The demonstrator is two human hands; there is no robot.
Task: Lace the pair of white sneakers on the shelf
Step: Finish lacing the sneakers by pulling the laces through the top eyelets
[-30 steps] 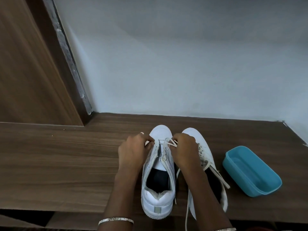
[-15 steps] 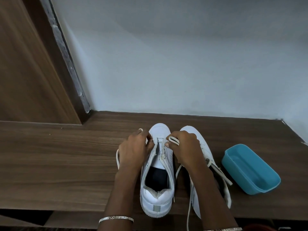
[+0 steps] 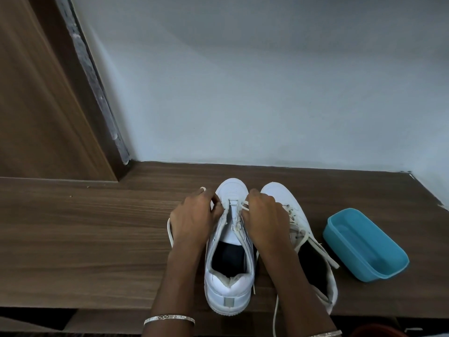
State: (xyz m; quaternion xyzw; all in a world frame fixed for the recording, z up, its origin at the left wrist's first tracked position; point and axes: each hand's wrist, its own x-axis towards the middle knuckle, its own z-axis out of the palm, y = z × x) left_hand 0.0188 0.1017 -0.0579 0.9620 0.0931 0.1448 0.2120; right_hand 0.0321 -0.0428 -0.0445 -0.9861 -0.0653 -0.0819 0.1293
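Item one, left sneaker [image 3: 233, 235]: standing sole-down near the front edge of shelf [image 3: 97, 239], heel nearest the camera, toe pointing away toward wall [image 3: 267, 93]. Long axis running front to back, close to square with the shelf edge. Tongue lying flat, throat gaping, upper eyelets apparently not yet threaded. Heel-near placement judged as putting both eyelet rows in equal reach of both hands.

Item two, lace [image 3: 245, 205]: crossing the lowest eyelets by the toe and being drawn outward on both sides. Slack looping onto the shelf outside the left wrist.

Item three, left hand [image 3: 194, 215]: fingers curled, pinching the lace at the left eyelet row, lace tip poking up past the knuckles.

Item four, right hand [image 3: 264, 215]: fingers curled likewise, pinching the lace at the right eyelet row, wrist lying between the two shoes. Paired grip judged as evening the two ends before the next crossing.

Item five, right sneaker [image 3: 300, 223]: sitting just beside the first, roughly parallel, toe likewise toward the wall, partly hidden by the right forearm. Own laces showing over the throat, loose ends trailing toward the heel.

Item six, blue container [image 3: 366, 244]: lying near the right sneaker but apart from it, set diagonally.

Item seven, wooden panel [image 3: 36, 105]: rising at left rear.
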